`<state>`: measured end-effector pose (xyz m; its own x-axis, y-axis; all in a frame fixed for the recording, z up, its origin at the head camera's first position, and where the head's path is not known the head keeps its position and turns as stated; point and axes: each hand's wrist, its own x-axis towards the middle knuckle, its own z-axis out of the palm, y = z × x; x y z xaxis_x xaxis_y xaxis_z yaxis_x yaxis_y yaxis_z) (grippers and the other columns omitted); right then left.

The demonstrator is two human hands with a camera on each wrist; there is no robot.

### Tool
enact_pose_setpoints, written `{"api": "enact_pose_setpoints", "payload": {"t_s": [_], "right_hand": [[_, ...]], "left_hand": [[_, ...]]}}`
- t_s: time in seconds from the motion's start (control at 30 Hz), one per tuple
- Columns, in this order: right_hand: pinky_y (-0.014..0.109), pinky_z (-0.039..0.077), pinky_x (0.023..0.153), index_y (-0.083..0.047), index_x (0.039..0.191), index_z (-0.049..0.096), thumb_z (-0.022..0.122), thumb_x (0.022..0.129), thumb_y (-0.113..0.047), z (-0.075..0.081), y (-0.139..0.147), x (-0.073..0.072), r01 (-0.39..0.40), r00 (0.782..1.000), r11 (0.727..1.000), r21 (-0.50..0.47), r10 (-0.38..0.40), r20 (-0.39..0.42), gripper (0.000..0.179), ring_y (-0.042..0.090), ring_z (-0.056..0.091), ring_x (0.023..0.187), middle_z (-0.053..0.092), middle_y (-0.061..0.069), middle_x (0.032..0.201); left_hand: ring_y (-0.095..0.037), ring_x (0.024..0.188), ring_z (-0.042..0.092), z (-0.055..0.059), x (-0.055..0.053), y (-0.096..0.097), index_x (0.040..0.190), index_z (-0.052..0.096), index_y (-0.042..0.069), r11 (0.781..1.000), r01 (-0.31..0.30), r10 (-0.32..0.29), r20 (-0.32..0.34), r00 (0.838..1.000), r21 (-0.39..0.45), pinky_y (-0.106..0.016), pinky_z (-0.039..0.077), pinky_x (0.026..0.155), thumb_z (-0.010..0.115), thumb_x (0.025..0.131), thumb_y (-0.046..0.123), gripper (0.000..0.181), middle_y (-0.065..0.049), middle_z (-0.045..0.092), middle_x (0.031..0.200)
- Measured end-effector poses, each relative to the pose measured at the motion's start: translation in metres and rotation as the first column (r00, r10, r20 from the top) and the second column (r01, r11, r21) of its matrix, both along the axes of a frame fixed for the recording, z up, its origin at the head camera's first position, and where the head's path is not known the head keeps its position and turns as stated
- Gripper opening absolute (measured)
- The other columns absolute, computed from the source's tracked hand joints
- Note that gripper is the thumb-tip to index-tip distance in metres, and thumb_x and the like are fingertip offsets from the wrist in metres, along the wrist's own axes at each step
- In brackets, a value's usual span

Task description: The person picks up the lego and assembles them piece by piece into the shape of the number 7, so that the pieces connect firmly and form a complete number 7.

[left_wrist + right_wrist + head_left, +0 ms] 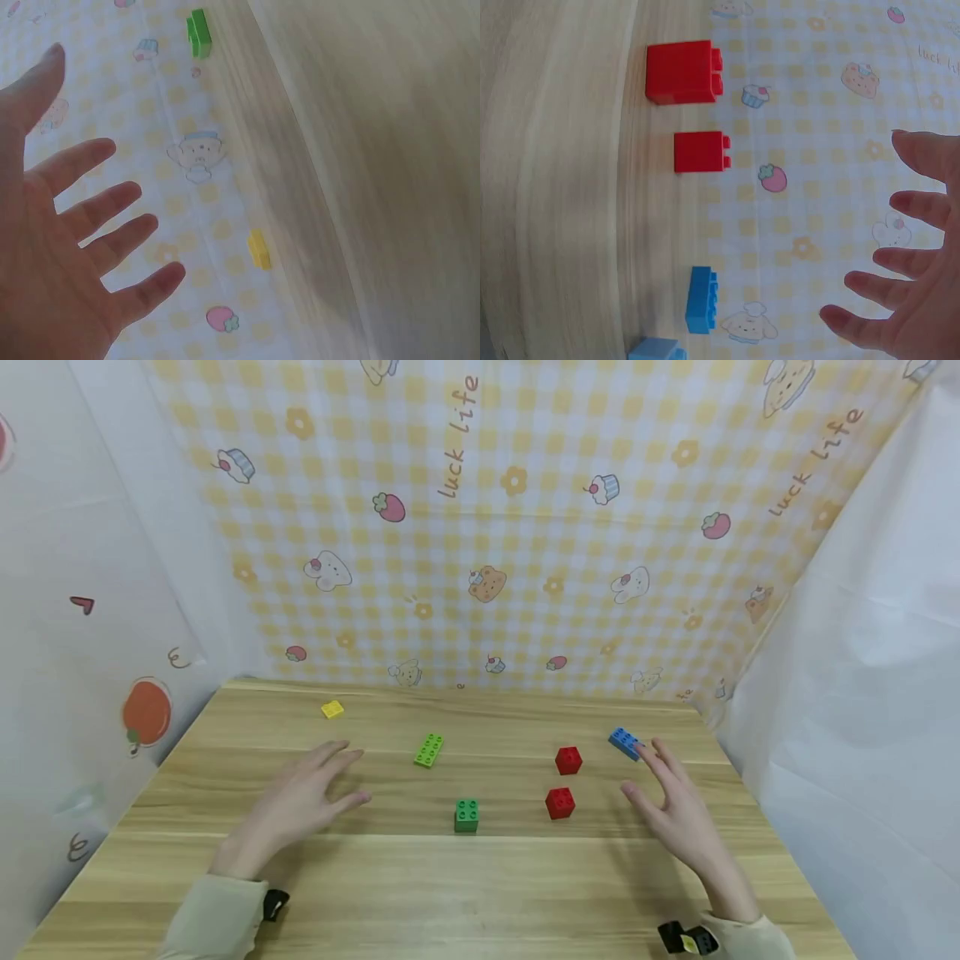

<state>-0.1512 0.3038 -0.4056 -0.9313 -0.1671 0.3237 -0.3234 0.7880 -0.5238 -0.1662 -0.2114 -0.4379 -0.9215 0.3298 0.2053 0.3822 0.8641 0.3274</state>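
My left hand (296, 806) hovers over the left part of the table with its fingers spread, holding nothing. Beyond its fingertips lie a flat yellow brick (332, 709) and a long lime-green brick (429, 750). My right hand (682, 818), also spread and holding nothing, is over the right side. Its fingertips overlap the end of a long blue brick (624, 742) in the head view. Left of that hand are two red bricks, one farther back (568, 761) and one nearer (560, 803). A green square brick (467, 816) sits between the hands.
In the right wrist view a light blue brick (657, 350) shows at the bottom edge; the right hand hides its place in the head view. The wooden table (480, 893) meets a checked cloth (450, 543) at the back, with white sheets at both sides.
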Motion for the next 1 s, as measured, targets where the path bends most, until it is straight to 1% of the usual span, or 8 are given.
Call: {"api": "enact_pose_setpoints", "payload": {"t_s": [0.1, 0.23, 0.37, 0.47, 0.6, 0.73, 0.9, 1.0], "right_hand": [[0.068, 0.037, 0.092, -0.006, 0.146, 0.042, 0.066, 0.095, -0.022, -0.001, -0.003, -0.002, -0.035, 0.999, 0.999, -0.039, 0.034, -0.024, 0.058, 0.051, 0.035, 0.131, 0.028, 0.025, 0.153], [0.06, 0.044, 0.09, -0.005, 0.143, 0.046, 0.067, 0.095, -0.017, -0.004, -0.006, -0.005, -0.063, 0.997, 0.996, -0.062, 0.061, -0.038, 0.054, 0.045, 0.039, 0.129, 0.033, 0.024, 0.15], [0.056, 0.047, 0.087, -0.005, 0.139, 0.051, 0.068, 0.093, -0.015, -0.007, -0.009, -0.007, -0.084, 0.995, 0.995, -0.047, 0.081, -0.059, 0.05, 0.041, 0.042, 0.128, 0.038, 0.021, 0.147], [0.056, 0.049, 0.085, -0.003, 0.137, 0.053, 0.069, 0.092, -0.013, -0.009, -0.013, -0.009, -0.114, 0.992, 0.992, -0.044, 0.111, -0.06, 0.048, 0.039, 0.046, 0.125, 0.042, 0.019, 0.145], [0.054, 0.05, 0.085, -0.003, 0.135, 0.054, 0.069, 0.093, -0.013, -0.012, -0.02, -0.011, -0.147, 0.989, 0.986, -0.074, 0.147, -0.002, 0.046, 0.037, 0.05, 0.121, 0.044, 0.018, 0.143], [0.052, 0.052, 0.083, -0.003, 0.132, 0.057, 0.067, 0.094, -0.011, -0.014, -0.029, -0.012, -0.185, 0.977, 0.971, -0.152, 0.198, 0.074, 0.041, 0.037, 0.053, 0.118, 0.047, 0.018, 0.141], [0.045, 0.053, 0.082, -0.01, 0.131, 0.059, 0.068, 0.093, -0.011, -0.021, -0.04, -0.016, -0.214, 0.959, 0.956, -0.2, 0.244, 0.143, 0.039, 0.036, 0.054, 0.115, 0.05, 0.015, 0.137], [0.039, 0.053, 0.08, -0.015, 0.13, 0.059, 0.07, 0.092, -0.01, -0.028, -0.044, -0.02, -0.212, 0.951, 0.955, -0.206, 0.25, 0.182, 0.04, 0.035, 0.056, 0.114, 0.053, 0.009, 0.134]], "left_hand": [[-0.044, 0.129, 0.042, -0.001, -0.001, 0.009, 0.141, 0.051, 0.011, 0.999, 0.031, -0.031, 0.008, 0.999, 0.014, -0.067, 0.032, 0.099, 0.059, 0.089, 0.061, 0.073, -0.02, 0.041, 0.147], [-0.044, 0.128, 0.045, -0.001, -0.003, 0.022, 0.139, 0.054, 0.01, 0.997, 0.067, -0.068, 0.032, 0.997, 0.025, -0.066, 0.033, 0.1, 0.066, 0.089, 0.052, 0.067, -0.02, 0.045, 0.145], [-0.042, 0.125, 0.048, -0.001, -0.004, 0.034, 0.137, 0.056, 0.009, 0.994, 0.105, -0.106, 0.043, 0.993, 0.035, -0.063, 0.036, 0.099, 0.07, 0.089, 0.045, 0.062, -0.019, 0.049, 0.141], [-0.039, 0.123, 0.051, 0.0, -0.005, 0.043, 0.136, 0.057, 0.009, 0.991, 0.125, -0.128, 0.07, 0.989, 0.05, -0.06, 0.039, 0.098, 0.071, 0.088, 0.044, 0.061, -0.017, 0.052, 0.139], [-0.035, 0.121, 0.054, -0.001, -0.007, 0.054, 0.137, 0.056, 0.013, 0.987, 0.137, -0.146, 0.127, 0.981, 0.079, -0.056, 0.043, 0.097, 0.071, 0.088, 0.043, 0.06, -0.013, 0.053, 0.139], [-0.034, 0.122, 0.054, -0.003, -0.009, 0.064, 0.138, 0.056, 0.015, 0.983, 0.143, -0.161, 0.168, 0.972, 0.117, -0.055, 0.043, 0.097, 0.071, 0.088, 0.042, 0.059, -0.011, 0.054, 0.138], [-0.03, 0.12, 0.055, -0.006, -0.011, 0.075, 0.137, 0.057, 0.012, 0.976, 0.158, -0.187, 0.203, 0.961, 0.15, -0.051, 0.043, 0.098, 0.072, 0.089, 0.037, 0.057, -0.009, 0.058, 0.134], [-0.027, 0.115, 0.058, -0.008, -0.012, 0.082, 0.135, 0.057, 0.008, 0.967, 0.173, -0.216, 0.237, 0.947, 0.188, -0.048, 0.046, 0.095, 0.073, 0.089, 0.032, 0.054, -0.008, 0.061, 0.129]]}}
